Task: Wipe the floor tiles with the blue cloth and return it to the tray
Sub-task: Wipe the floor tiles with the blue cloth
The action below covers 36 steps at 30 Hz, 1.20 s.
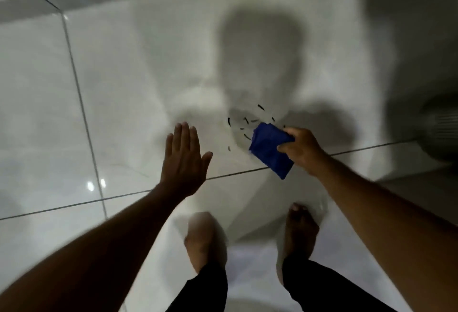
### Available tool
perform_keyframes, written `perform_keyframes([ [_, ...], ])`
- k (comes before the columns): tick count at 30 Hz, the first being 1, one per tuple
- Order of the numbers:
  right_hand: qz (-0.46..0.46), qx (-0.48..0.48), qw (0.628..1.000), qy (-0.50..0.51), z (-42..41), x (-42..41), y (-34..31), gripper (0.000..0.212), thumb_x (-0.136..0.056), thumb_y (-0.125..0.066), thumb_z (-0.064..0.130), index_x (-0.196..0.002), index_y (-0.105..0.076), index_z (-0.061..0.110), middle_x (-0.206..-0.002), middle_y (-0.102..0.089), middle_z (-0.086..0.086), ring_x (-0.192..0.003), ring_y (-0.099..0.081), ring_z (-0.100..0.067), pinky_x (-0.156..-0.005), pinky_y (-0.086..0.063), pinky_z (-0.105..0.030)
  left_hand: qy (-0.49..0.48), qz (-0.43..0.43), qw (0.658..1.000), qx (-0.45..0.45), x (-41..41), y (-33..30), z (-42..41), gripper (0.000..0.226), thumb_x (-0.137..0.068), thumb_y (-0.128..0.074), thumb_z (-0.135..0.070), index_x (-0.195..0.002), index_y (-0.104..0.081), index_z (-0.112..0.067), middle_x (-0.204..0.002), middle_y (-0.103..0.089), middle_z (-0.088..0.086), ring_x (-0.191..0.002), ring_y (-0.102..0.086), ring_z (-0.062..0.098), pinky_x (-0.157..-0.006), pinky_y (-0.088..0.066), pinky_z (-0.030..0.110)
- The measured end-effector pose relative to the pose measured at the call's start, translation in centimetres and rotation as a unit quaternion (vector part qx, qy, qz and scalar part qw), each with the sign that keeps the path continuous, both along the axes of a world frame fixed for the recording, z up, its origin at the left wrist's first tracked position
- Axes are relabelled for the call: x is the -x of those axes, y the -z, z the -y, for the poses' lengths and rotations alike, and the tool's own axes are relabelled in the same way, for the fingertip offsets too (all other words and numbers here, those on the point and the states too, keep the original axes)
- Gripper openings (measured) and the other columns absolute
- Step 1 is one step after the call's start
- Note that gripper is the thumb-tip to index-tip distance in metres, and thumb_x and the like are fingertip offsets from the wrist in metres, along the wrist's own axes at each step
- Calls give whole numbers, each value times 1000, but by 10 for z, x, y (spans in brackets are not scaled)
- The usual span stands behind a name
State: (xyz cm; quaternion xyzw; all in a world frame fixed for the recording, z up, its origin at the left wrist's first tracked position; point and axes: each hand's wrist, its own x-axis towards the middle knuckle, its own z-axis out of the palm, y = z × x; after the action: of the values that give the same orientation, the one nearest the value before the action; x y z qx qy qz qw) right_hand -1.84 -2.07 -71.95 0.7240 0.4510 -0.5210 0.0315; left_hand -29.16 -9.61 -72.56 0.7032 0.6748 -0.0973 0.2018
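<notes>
The person stands barefoot on pale glossy floor tiles, looking down at both hands. The right hand grips the blue cloth, folded into a thick pad, with thumb and fingers closed over its near edge while the rest of the pad juts out toward the left; whether its underside touches the floor cannot be told through the blur. Just beyond the cloth lies a scatter of small dark specks, the likely target of the wipe. The left hand is spread flat and empty, fingers straight and together, above the tile near a grout line. The cloth looks soft, light and limp, so it should bunch or unfold if pinched by a corner; a grip across the folded edge with the palm pressing down seems best for keeping it flat. The tiles look slick, so the pad should slide easily. No tray is in view
</notes>
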Motion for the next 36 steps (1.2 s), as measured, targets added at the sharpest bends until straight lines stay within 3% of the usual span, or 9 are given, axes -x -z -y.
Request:
perform_keyframes([
  [4,216,-231,933,-170,17,-17,96,52,-87,-59,17,-135,-48,-1,-136,-54,-23,-129,-44,-42,-105,-41,-49,14,-16,1000,-23,17,105,-17,80,-97,-27,-50,-151,-19,8,-160,-18,31,-151,-12,43,-121,-13,57],
  [6,208,-253,919,-219,43,-10,128,64,-94,-44,33,-147,-33,0,-154,-33,-25,-142,-28,-44,-117,-25,-56,1,-35,999,-24,30,139,-25,80,-98,-26,-50,-153,-13,6,-162,-13,29,-152,-9,42,-122,-12,57],
  [9,203,-238,912,-265,72,3,161,70,-98,-29,45,-154,-18,5,-161,-16,-24,-149,-12,-43,-120,-11,-60,-25,-21,999,-42,41,172,-25,78,-99,-25,-51,-155,-10,1,-164,-7,26,-153,-2,40,-122,-8,56],
  [14,218,-367,867,-259,-85,26,184,68,-96,-35,49,-152,-29,10,-159,-28,-18,-146,-24,-40,-118,-17,-57,0,-4,991,-133,43,187,-22,72,-99,-29,-43,-153,-20,4,-162,-15,27,-152,-8,41,-123,-9,54],
  [17,211,-380,859,-268,-52,36,189,67,-97,-37,49,-152,-31,11,-159,-30,-18,-146,-25,-41,-117,-18,-60,0,6,992,-126,46,191,-19,72,-98,-30,-42,-152,-23,5,-161,-17,28,-152,-9,41,-122,-12,56],
  [22,67,-393,678,-617,-26,-44,183,71,-91,-45,50,-151,-29,15,-155,-36,-19,-144,-27,-40,-118,-14,-54,-5,0,993,-120,54,187,-27,73,-98,-28,-43,-152,-23,5,-162,-15,27,-153,-7,39,-122,-12,56],
  [27,244,-384,847,-274,-97,2,191,71,-94,-39,49,-152,-29,11,-159,-27,-19,-145,-25,-43,-118,-16,-58,-5,-6,993,-114,52,191,-28,73,-97,-28,-42,-152,-22,5,-162,-15,27,-152,-7,40,-121,-13,58],
  [33,113,-358,790,-484,38,-37,181,78,-92,-44,49,-155,-16,14,-161,-23,-17,-148,-21,-39,-118,-19,-59,-7,-1,993,-117,54,189,-30,74,-97,-26,-43,-152,-21,5,-162,-13,27,-152,-6,40,-122,-11,58],
  [36,252,-359,856,-273,-49,-17,191,76,-95,-37,52,-154,-21,7,-159,-24,-23,-146,-23,-42,-119,-15,-57,-10,-3,993,-117,52,189,-37,74,-97,-25,-44,-153,-19,5,-163,-12,28,-153,-4,40,-122,-7,55],
])
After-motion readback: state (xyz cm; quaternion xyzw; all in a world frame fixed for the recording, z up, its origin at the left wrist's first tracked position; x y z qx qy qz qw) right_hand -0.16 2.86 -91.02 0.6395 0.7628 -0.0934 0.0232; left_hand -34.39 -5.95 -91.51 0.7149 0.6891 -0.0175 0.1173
